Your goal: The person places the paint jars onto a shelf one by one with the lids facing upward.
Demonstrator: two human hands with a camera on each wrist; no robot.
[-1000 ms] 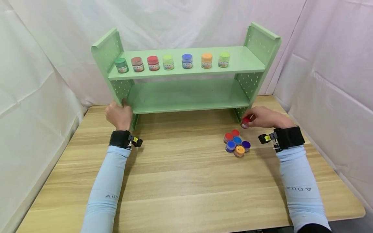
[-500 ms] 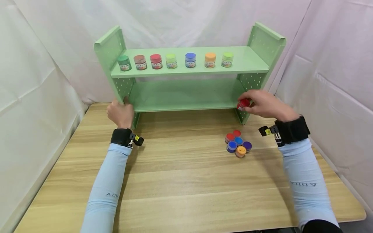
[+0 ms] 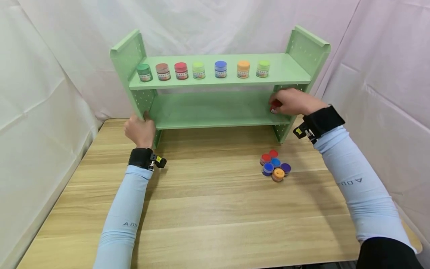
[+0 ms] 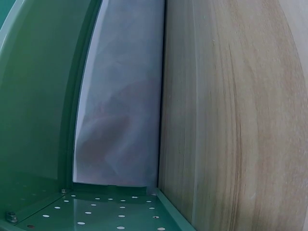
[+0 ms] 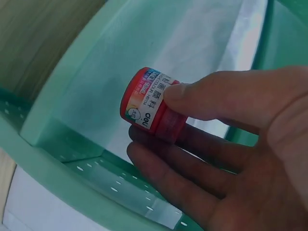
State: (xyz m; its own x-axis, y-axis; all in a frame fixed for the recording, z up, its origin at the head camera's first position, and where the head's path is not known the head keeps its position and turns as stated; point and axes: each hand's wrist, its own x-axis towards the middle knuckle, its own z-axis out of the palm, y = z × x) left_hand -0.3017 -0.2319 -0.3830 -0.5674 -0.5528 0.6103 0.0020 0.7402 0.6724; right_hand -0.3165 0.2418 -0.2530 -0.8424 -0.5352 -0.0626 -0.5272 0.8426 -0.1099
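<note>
My right hand (image 3: 293, 101) pinches a small red paint jar (image 5: 147, 101) between thumb and fingers, over the right end of the rack's lower board (image 3: 215, 109). The right wrist view shows the jar tilted, its label facing the camera. At the other end, my left hand (image 3: 140, 130) grips the lower left side panel (image 3: 143, 101) of the green two-tier rack, thumb on the inner side and the other fingers mostly hidden. The left wrist view shows only the underside of the rack, its dotted panel (image 4: 103, 211) and the wooden table, without the hand.
On the upper board (image 3: 208, 84) several paint jars stand in a row, from a dark green jar (image 3: 144, 73) to a lime jar (image 3: 263, 69). Below the rack's right end, several more jars cluster on the table (image 3: 201, 209), with an orange jar (image 3: 278, 175) frontmost. White cloth (image 3: 40, 112) surrounds the table.
My right hand has lifted the red paint jar from near the table beside the rack's right leg, up and slightly left over the lower board. My left hand keeps its grip.
</note>
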